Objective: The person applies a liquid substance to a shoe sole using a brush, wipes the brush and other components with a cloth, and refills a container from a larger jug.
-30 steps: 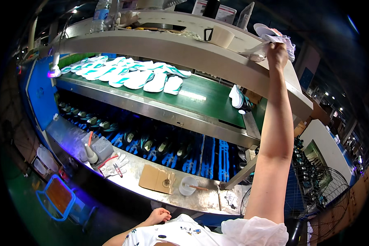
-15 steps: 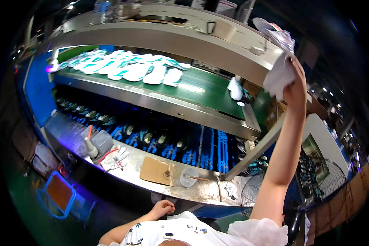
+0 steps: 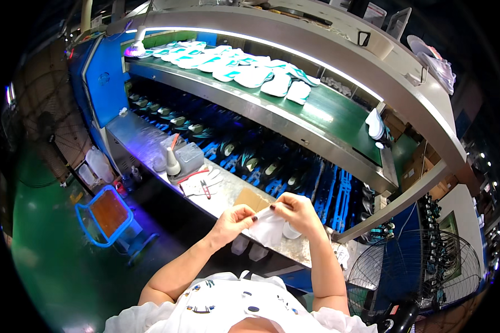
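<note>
A small white cloth (image 3: 268, 226), thin and soft-looking, hangs between my two hands above the front edge of the workbench. My left hand (image 3: 234, 222) pinches one upper corner between thumb and fingers. The other upper corner is pinched by my right hand (image 3: 297, 212). Behind the cloth lies a piece of brown cardboard (image 3: 251, 198), partly covered by my hands. A white round container (image 3: 290, 231) shows just beside the cloth, mostly hidden.
A metal ledge (image 3: 205, 203) carries a white glove, red-handled pliers (image 3: 206, 189), a white bottle (image 3: 172, 162) and a grey box. Shoe parts ride on the blue-striped lower conveyor (image 3: 316, 191). White insoles (image 3: 250, 76) lie on the green belt above. A wire-cage fan (image 3: 414, 272) stands right.
My right hand has come down from the upper shelf at the right with the white cloth. My left hand has risen and now grips it too. The view has shifted.
</note>
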The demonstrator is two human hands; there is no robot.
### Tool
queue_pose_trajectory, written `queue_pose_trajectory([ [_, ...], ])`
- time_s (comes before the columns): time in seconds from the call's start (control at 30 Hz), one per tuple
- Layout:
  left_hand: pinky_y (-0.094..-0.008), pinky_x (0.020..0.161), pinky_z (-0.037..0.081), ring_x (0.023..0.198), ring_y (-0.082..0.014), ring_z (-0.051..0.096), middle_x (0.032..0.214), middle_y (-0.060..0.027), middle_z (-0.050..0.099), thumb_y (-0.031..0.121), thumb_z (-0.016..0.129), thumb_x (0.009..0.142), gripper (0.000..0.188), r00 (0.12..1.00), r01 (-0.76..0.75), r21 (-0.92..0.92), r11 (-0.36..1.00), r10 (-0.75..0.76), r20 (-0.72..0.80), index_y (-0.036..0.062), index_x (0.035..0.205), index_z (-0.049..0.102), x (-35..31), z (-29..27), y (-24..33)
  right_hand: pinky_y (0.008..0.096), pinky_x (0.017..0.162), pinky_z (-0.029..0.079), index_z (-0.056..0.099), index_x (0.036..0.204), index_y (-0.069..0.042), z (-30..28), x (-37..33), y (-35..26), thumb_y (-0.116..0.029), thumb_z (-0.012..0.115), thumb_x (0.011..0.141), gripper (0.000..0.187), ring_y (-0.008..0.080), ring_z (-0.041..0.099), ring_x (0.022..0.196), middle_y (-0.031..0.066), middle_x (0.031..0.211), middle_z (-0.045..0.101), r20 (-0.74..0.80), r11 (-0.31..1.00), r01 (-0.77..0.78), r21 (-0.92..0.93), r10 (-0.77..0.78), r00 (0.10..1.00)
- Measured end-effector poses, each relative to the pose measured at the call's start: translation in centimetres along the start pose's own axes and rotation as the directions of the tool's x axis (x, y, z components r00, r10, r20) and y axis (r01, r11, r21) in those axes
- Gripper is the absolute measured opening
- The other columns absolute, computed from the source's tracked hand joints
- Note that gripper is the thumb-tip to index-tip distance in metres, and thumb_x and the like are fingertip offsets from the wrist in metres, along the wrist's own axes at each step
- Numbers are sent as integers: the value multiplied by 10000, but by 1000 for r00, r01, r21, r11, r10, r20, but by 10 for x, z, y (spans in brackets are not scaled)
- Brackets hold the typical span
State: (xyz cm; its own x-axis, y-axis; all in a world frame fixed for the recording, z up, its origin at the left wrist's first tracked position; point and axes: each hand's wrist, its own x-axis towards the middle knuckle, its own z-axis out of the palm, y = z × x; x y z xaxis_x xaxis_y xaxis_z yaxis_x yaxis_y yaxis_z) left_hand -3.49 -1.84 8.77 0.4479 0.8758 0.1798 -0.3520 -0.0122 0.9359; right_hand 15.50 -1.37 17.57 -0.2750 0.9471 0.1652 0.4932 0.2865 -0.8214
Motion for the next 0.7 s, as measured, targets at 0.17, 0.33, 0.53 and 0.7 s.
queue_pose_trajectory([
  [0.17,-186,674,414,723,-34,498,796,33,555,97,500,874,115,982,-13,103,995,32,-184,7,903,566,-13,-11,10,187,526,374,562,811,-18,38,19,36,-121,515,850,121,39,453,565,-49,631,495,-229,896,206,393,-122,966],
  [0.33,-165,621,381,688,-7,452,768,49,531,184,470,912,197,984,13,-110,994,-33,-177,10,872,553,-13,-22,-4,154,501,298,521,805,-41,57,10,47,-201,489,908,193,2,386,570,-62,640,461,-197,835,16,550,111,974],
  [0.53,-181,592,408,669,-42,510,781,-7,572,250,526,883,254,973,231,-272,934,-217,82,0,891,570,-22,-45,-22,176,533,347,534,810,-33,68,-8,48,-191,489,904,189,29,434,595,-35,690,498,-58,637,-98,764,219,974],
  [0.7,-181,619,396,690,-45,511,788,-8,588,159,619,772,238,865,379,131,916,-401,301,-24,923,595,-16,-50,-35,187,515,330,545,804,-16,69,-25,85,-168,502,891,180,18,404,589,-49,653,475,-155,809,-93,580,221,963],
])
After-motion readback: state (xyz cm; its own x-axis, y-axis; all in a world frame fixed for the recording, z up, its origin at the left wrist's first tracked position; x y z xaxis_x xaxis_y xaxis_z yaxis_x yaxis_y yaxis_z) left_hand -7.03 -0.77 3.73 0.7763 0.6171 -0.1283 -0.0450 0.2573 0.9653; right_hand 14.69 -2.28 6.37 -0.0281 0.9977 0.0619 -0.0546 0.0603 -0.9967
